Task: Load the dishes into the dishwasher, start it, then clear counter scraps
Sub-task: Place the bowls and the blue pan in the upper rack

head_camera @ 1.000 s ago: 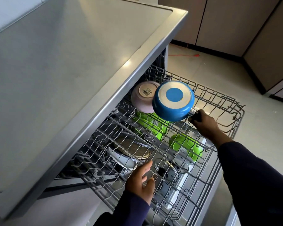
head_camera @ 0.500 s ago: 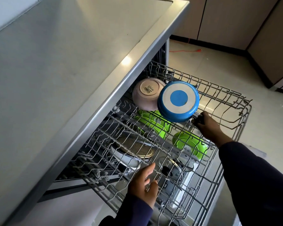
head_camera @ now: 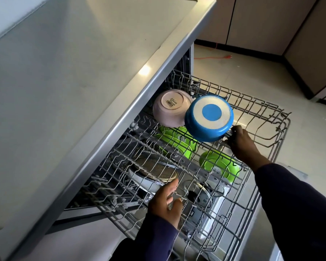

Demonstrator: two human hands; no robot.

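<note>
Gripping blue pan [head_camera: 209, 118] handle, right hand [head_camera: 242, 146] tilts it base-up for draining; left hand [head_camera: 166, 204], fingers loose, steadies upper rack [head_camera: 271, 121].

A home kitchen — the signs are all domestic. Up and to the left of the hands runs a pale grey counter [head_camera: 79, 76] with a metal front edge, and from under it a wire dishwasher rack [head_camera: 262, 129] is pulled out. Household ware sits in it: a pink bowl [head_camera: 169, 108] upside down with a barcode sticker, a blue saucepan [head_camera: 209, 117] in the right hand [head_camera: 241, 144], green plates [head_camera: 220, 164] and a glass lid [head_camera: 201, 193] just beyond the left hand [head_camera: 166, 202]. Past the hands — tiled floor [head_camera: 243, 76], beige cabinet doors [head_camera: 262, 21] with a dark kickboard, an orange cord [head_camera: 215, 57].
</note>
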